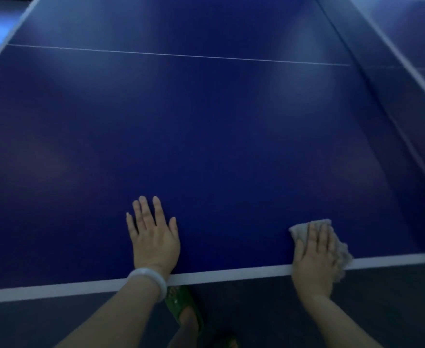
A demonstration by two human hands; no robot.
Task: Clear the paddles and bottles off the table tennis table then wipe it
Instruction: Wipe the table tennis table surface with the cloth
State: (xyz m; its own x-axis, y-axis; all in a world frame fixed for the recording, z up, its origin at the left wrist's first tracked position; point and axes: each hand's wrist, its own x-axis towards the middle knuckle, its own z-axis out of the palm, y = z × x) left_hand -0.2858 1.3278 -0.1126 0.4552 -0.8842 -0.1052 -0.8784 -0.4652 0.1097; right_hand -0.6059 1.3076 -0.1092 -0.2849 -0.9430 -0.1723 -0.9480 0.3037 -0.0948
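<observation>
The right hand lies flat with its fingers straight and close together, pressing a gray cloth onto the blue table right at the near edge, toward the near right corner. Part of the cloth hangs past the white edge line. The left hand is spread flat on the table too, just inside the near edge and nearer the middle, and it holds nothing. A white bracelet sits on that wrist. No paddles or bottles show on this half of the table, so the clearing part looks done and the wiping is what is going on now. What could go wrong? The cloth is not gripped, only pushed down, so if the hand slides toward the edge the cloth could slip off and fall to the floor. The far side and the strip by the net are a long reach away, so those spots could get missed. Leaning hard on the left hand could leave a fresh hand mark on the clean top. A foot in a green sandal stands just under the near edge, so a dropped cloth might land on it.
</observation>
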